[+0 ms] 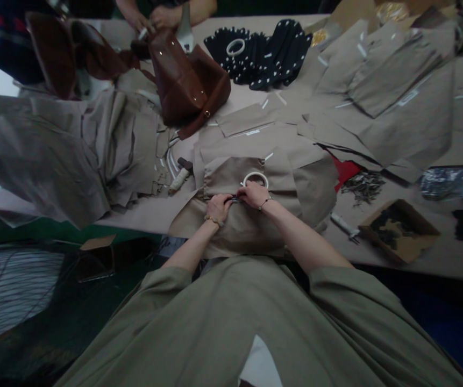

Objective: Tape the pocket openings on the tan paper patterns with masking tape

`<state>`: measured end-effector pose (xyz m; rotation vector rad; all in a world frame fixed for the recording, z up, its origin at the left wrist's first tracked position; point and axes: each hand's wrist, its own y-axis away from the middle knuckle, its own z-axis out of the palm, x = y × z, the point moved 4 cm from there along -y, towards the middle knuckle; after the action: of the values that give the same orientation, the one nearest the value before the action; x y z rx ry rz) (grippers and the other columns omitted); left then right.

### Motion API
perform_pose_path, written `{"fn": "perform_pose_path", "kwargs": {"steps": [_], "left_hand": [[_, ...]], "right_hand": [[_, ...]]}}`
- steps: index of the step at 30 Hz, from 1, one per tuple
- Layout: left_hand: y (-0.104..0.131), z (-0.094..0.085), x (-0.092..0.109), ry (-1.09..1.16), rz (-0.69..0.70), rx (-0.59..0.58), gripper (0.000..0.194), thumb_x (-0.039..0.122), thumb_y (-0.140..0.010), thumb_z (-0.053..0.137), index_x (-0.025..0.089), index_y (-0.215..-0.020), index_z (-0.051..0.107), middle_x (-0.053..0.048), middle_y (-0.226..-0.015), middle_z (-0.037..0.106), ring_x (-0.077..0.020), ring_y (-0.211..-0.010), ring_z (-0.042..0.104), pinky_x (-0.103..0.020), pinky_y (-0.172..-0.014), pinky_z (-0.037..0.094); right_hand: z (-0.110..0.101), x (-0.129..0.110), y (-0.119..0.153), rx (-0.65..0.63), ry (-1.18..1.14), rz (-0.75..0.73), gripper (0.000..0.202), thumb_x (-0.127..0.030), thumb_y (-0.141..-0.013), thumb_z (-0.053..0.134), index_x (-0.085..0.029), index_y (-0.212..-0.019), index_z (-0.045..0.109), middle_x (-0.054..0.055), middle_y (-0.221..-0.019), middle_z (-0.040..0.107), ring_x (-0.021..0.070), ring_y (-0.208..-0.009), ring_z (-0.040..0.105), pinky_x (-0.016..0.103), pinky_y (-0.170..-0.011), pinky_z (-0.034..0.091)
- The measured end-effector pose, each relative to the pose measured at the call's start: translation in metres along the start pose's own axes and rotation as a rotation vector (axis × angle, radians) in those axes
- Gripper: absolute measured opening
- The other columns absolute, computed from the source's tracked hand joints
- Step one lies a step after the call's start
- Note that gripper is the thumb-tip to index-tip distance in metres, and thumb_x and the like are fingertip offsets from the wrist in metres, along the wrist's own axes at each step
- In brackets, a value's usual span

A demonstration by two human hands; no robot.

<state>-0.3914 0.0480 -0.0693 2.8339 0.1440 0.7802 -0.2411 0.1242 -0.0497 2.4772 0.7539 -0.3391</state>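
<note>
My left hand [218, 208] is closed, pinching a dark zipper [235, 199] along a seam of the taupe fabric piece [235, 228]. Just to its right, my right hand [254, 194] pinches the same zipper, fingers bent, close to the left fingertips. A cream roll of tape [256, 174] sits at the right knuckles; whether it hangs on a finger or rests on the fabric, I cannot tell. The fabric lies across the near table edge, with more layers beneath. Small details between the fingertips are hidden.
To the left are a hammer [185, 163], a white tube [178, 181] and piled taupe fabric [54, 145]. Brown leather bags [191, 80] stand across the table, near a co-worker's hands [164, 17]. On the right lie metal pieces [363, 187] and a cardboard box [420, 236].
</note>
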Motion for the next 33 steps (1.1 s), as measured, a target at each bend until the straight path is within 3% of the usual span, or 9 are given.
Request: {"fn": "perform_pose_path", "kwargs": {"steps": [11, 16, 20, 24, 30, 33], "left_hand": [[-0.007, 0.003, 0.006, -0.103, -0.037, -0.027, 0.022, 0.024, -0.095, 0.060, 0.021, -0.108, 0.079, -0.008, -0.112, 0.077, -0.0224, -0.106, 0.069, -0.032, -0.098, 0.052], [-0.010, -0.005, 0.004, -0.050, -0.002, -0.049, 0.029, 0.020, -0.089, 0.067, 0.022, -0.116, 0.075, -0.006, -0.116, 0.076, -0.0235, -0.110, 0.069, -0.032, -0.099, 0.052], [-0.012, -0.006, 0.000, -0.050, 0.037, -0.074, 0.026, 0.021, -0.094, 0.062, 0.021, -0.116, 0.077, -0.007, -0.119, 0.076, -0.0227, -0.112, 0.067, -0.032, -0.103, 0.050], [-0.008, -0.002, 0.005, -0.128, 0.055, -0.089, 0.028, 0.024, -0.097, 0.057, 0.025, -0.115, 0.078, -0.006, -0.118, 0.075, -0.0224, -0.110, 0.067, -0.031, -0.098, 0.051], [-0.009, -0.006, 0.008, -0.171, 0.095, -0.147, 0.028, 0.022, -0.098, 0.055, 0.025, -0.114, 0.078, -0.006, -0.118, 0.074, -0.0227, -0.110, 0.065, -0.030, -0.095, 0.050], [-0.019, -0.016, 0.002, -0.175, 0.143, -0.219, 0.026, 0.025, -0.098, 0.059, 0.018, -0.116, 0.077, -0.009, -0.117, 0.074, -0.0234, -0.107, 0.066, -0.031, -0.095, 0.050]], "right_hand": [[-0.001, 0.000, -0.008, 0.001, -0.033, 0.054, 0.025, -0.039, -0.092, 0.066, -0.031, -0.111, 0.080, 0.006, -0.115, 0.070, 0.0229, -0.106, 0.065, 0.028, -0.085, 0.047], [-0.001, 0.001, -0.007, 0.010, -0.059, 0.017, 0.031, -0.033, -0.091, 0.066, -0.028, -0.120, 0.075, 0.008, -0.119, 0.069, 0.0226, -0.107, 0.065, 0.028, -0.087, 0.047], [-0.002, 0.003, -0.009, -0.010, -0.071, 0.008, 0.028, -0.039, -0.091, 0.068, -0.027, -0.115, 0.077, 0.007, -0.116, 0.071, 0.0215, -0.104, 0.066, 0.028, -0.086, 0.047], [-0.004, 0.003, -0.013, -0.053, -0.098, 0.003, 0.025, -0.039, -0.089, 0.071, -0.026, -0.109, 0.079, 0.004, -0.108, 0.074, 0.0190, -0.099, 0.067, 0.025, -0.082, 0.046], [-0.006, -0.002, -0.016, -0.053, -0.104, 0.111, 0.023, -0.039, -0.084, 0.075, -0.026, -0.102, 0.080, 0.004, -0.106, 0.076, 0.0194, -0.098, 0.068, 0.025, -0.078, 0.047], [-0.002, -0.006, -0.018, -0.046, -0.072, 0.181, 0.024, -0.043, -0.083, 0.077, -0.025, -0.100, 0.079, 0.005, -0.104, 0.075, 0.0212, -0.098, 0.068, 0.027, -0.078, 0.049]]}}
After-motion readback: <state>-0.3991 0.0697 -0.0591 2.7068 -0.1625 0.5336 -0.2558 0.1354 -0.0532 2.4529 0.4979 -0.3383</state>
